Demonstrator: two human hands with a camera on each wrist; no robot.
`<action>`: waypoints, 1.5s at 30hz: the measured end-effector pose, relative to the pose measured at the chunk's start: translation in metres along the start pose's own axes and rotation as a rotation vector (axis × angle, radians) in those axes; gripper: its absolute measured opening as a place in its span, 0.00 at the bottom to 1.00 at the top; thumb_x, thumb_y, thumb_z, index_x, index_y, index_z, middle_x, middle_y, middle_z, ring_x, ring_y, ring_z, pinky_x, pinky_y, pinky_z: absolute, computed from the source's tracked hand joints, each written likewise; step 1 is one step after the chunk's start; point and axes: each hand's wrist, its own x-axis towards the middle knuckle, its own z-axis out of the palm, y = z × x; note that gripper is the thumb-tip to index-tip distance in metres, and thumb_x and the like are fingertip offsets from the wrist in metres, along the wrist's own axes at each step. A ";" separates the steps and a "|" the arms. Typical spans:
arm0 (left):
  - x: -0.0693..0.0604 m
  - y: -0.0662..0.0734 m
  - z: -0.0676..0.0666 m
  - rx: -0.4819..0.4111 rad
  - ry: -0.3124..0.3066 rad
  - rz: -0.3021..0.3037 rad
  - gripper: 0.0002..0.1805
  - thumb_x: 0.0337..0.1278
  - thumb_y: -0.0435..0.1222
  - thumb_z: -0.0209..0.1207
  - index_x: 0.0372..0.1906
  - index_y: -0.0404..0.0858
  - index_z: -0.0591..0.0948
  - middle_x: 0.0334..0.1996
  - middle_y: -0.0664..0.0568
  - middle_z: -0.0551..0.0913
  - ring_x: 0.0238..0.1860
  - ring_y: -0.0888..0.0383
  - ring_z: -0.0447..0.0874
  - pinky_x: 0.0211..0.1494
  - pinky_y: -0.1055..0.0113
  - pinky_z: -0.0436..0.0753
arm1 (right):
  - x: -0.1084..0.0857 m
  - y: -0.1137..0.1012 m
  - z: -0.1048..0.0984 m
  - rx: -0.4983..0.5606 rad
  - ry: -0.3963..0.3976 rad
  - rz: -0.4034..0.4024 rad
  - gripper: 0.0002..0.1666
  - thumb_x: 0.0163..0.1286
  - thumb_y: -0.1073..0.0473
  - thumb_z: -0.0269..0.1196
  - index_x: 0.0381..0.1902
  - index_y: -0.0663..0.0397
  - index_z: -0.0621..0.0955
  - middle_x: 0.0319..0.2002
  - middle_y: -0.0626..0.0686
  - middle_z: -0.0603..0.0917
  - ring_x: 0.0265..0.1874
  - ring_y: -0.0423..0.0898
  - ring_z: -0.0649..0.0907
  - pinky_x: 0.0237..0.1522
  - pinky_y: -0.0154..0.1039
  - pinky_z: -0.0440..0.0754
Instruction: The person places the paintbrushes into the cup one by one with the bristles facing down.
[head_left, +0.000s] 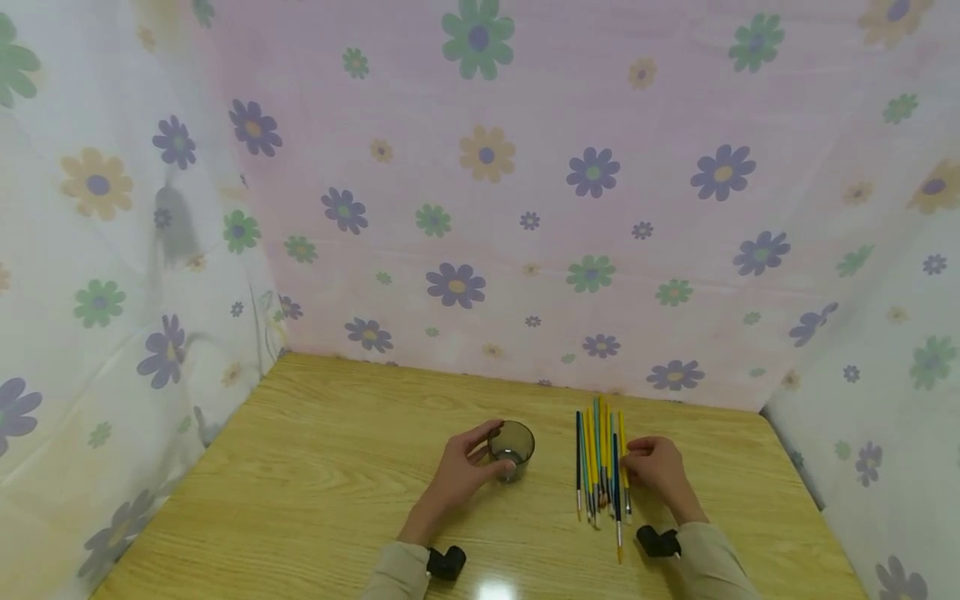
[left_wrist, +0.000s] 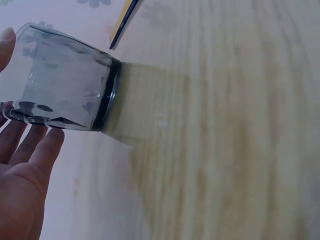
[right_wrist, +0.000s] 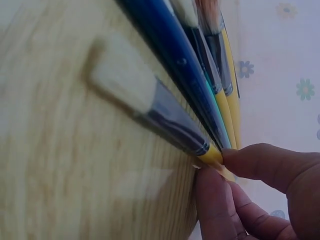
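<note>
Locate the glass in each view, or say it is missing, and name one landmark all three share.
Head: the glass is below and slightly right of centre, in the left hand.
Left wrist: the glass is at upper left, its base towards the right.
Right wrist: not in the picture.
Shared landmark: the brushes, right of the glass (head), two ends at the top edge (left wrist), close up (right wrist).
</note>
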 end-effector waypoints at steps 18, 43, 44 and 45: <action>0.003 -0.002 -0.006 -0.067 -0.006 -0.070 0.40 0.58 0.32 0.72 0.74 0.31 0.68 0.72 0.42 0.71 0.75 0.44 0.65 0.75 0.52 0.70 | 0.001 -0.004 -0.001 -0.116 0.053 0.003 0.21 0.56 0.69 0.69 0.47 0.78 0.81 0.35 0.64 0.85 0.27 0.47 0.84 0.28 0.39 0.87; 0.002 -0.002 -0.004 -0.096 0.009 -0.048 0.39 0.59 0.31 0.71 0.74 0.29 0.68 0.72 0.37 0.71 0.74 0.41 0.66 0.75 0.49 0.69 | 0.001 0.002 -0.011 0.121 0.004 0.025 0.29 0.70 0.67 0.59 0.62 0.86 0.70 0.47 0.75 0.82 0.30 0.43 0.85 0.33 0.38 0.89; 0.002 -0.002 -0.004 -0.098 0.009 -0.049 0.39 0.59 0.31 0.71 0.74 0.29 0.68 0.72 0.37 0.71 0.74 0.41 0.66 0.75 0.49 0.69 | 0.000 0.002 -0.012 0.137 0.004 0.028 0.30 0.71 0.67 0.59 0.64 0.86 0.69 0.47 0.74 0.82 0.30 0.41 0.85 0.33 0.37 0.89; 0.001 -0.001 -0.004 -0.101 0.010 -0.054 0.39 0.59 0.31 0.71 0.74 0.29 0.68 0.72 0.37 0.71 0.74 0.41 0.66 0.76 0.48 0.68 | -0.002 0.002 -0.013 0.160 0.000 0.033 0.30 0.71 0.68 0.58 0.65 0.86 0.68 0.47 0.73 0.83 0.30 0.40 0.85 0.33 0.36 0.89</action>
